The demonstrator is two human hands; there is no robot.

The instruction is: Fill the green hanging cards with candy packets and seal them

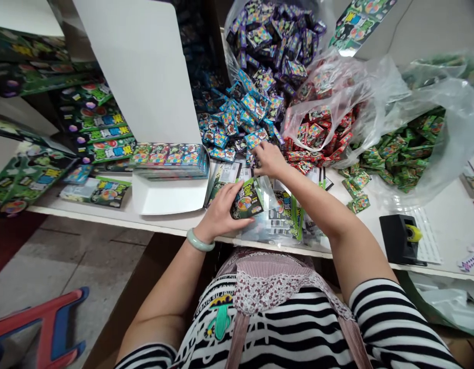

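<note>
My left hand (221, 211) is closed round the left side of a black and green printed plastic pouch (247, 200), thumb at its lower edge. The pouch's clear part reaches towards my right wrist. My right hand (270, 160) has its fingers curled at the near edge of the pile of small blue packets (229, 118). A blue packet (255, 137) lies at its fingertips, and something small and dark shows under the fingers, partly hidden. Below my hands lie more flat printed pouches (285, 212) with clear plastic.
An open white box (171, 200) holds rows of small packs (167, 156). Clear bags hold purple packets (277, 38), red packets (317, 128) and green packets (409, 148). A black tape dispenser (398, 238) stands right. Printed boxes (102, 123) are stacked left; a red-blue stool (44, 328) is below.
</note>
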